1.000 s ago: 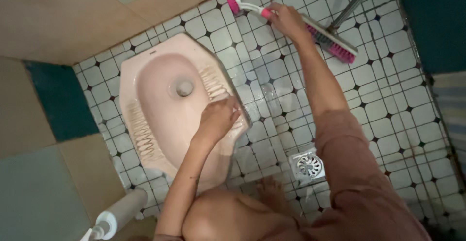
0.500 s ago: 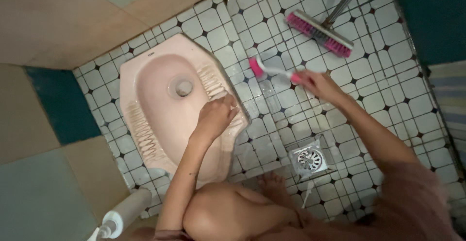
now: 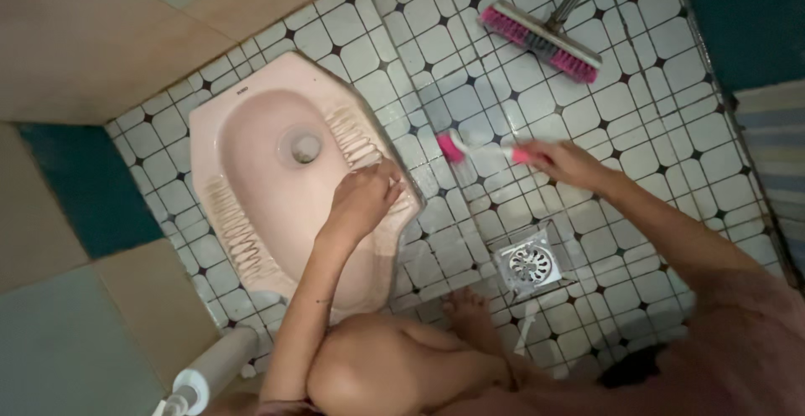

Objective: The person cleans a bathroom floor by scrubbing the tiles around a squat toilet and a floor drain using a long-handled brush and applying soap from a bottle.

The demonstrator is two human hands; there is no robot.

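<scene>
Moved: right hand (image 3: 563, 163) brought my pink brush (image 3: 482, 149) down from beside the broom (image 3: 541, 40).
Right hand: closed round the brush handle, just above floor tiles.
Left hand (image 3: 362, 200): fingers curled, resting on toilet (image 3: 251, 173) rim; what it holds, I cannot tell.

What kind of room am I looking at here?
Most likely a bathroom or toilet room: a pink squat toilet is set into the white tiled floor, with a metal floor drain beside it.

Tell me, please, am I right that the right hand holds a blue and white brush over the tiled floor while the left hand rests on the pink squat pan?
Not quite: the head view shows the brush in the right hand is pink and white. The left hand does rest on the squat pan.
</scene>
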